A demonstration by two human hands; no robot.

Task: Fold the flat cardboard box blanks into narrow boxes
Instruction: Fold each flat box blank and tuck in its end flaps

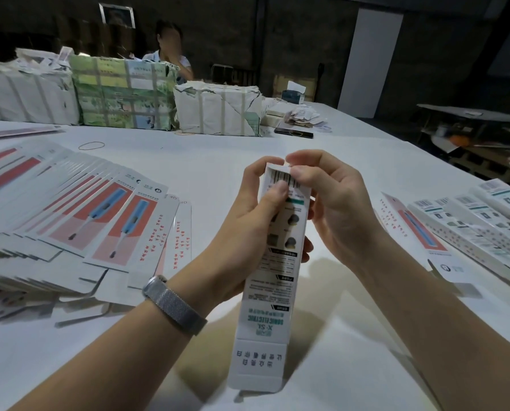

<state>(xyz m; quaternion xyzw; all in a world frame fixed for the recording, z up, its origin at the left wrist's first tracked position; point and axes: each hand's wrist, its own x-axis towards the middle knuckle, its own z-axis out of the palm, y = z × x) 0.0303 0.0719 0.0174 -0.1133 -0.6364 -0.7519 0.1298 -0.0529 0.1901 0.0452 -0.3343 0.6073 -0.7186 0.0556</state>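
Nearest: box (273, 280), already formed into a narrow tube, held above the table (218, 161) at centre, long axis running away from the person. Near-end flap hangs open, not yet tucked.

Left hand (248, 229) grips the box approx. mid-length to upper part, fingers wrapped behind, thumb pressed on the barcode panel. Right hand (334, 209) pinches the far-end flap w/ thumb and forefinger.

Step in hand, by judgement: closing the far end.

Risks:
- Thumb pressure too hard: tube wall may crease.
- Flap pushed in off-line: tab may buckle or tear.

Left, further out: fanned stack of flat blanks (78, 215). Right: finished boxes (467, 229) in a row. Far: wrapped bundles (123, 93); a second person sits behind.
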